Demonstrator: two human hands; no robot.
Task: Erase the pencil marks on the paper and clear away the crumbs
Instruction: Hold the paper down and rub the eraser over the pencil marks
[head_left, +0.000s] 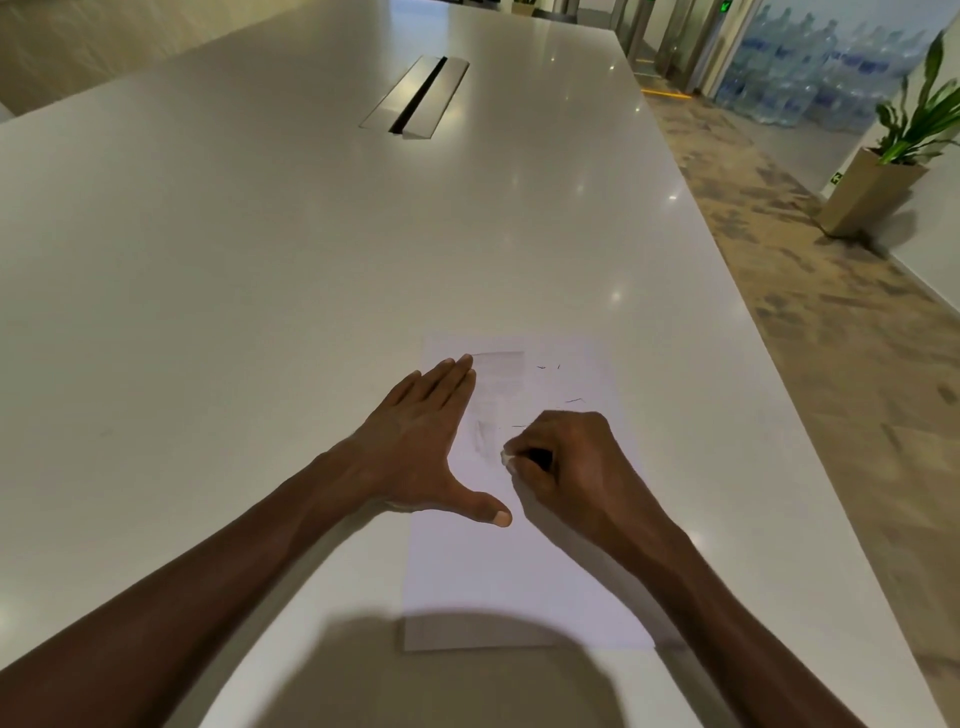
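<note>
Flanking paper (519, 561) — potted plant (906, 150), water bottles (810, 78)

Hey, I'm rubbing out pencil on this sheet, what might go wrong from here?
The left hand pins only the paper's left edge, so hard strokes from the right hand's grip on the eraser could crease the free side. Dark crumbs on the sheet may smear if rubbed over. The paper lies near the table's right edge, so swept crumbs could fall to the floor.
</note>
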